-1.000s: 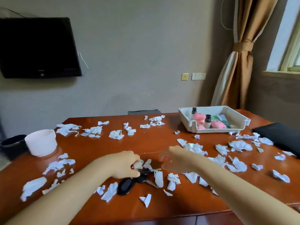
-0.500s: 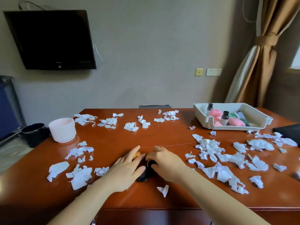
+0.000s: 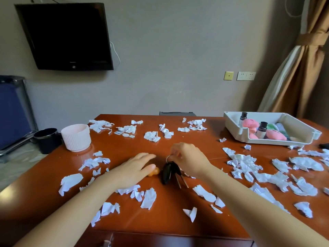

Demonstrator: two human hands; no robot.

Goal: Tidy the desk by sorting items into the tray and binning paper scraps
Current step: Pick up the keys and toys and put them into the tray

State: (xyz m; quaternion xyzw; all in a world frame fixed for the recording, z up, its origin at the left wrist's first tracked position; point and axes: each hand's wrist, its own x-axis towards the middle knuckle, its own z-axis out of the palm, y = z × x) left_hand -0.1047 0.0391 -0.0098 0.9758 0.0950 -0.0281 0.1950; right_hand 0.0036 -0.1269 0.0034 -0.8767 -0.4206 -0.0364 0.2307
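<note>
My right hand (image 3: 188,157) pinches the ring of a key bunch (image 3: 168,172), a black fob with metal keys hanging just above the brown desk (image 3: 169,216). To its left, my left hand (image 3: 135,168) lies over a small orange object (image 3: 154,172), fingers fairly straight. Several white paper scraps (image 3: 247,164) litter the desk on all sides. The white tray (image 3: 236,131) stands at the back right and holds small bottles, pink plush toys and other items.
A white ribbed pot (image 3: 76,137) stands at the back left of the desk. A black bin (image 3: 46,139) sits beside the desk's left edge. A dark flat object (image 3: 324,145) shows at the right edge. A television hangs on the wall.
My right hand has lifted the key bunch by its ring off the desk. My left hand has spread over the orange object. The camera has turned left and moved closer.
</note>
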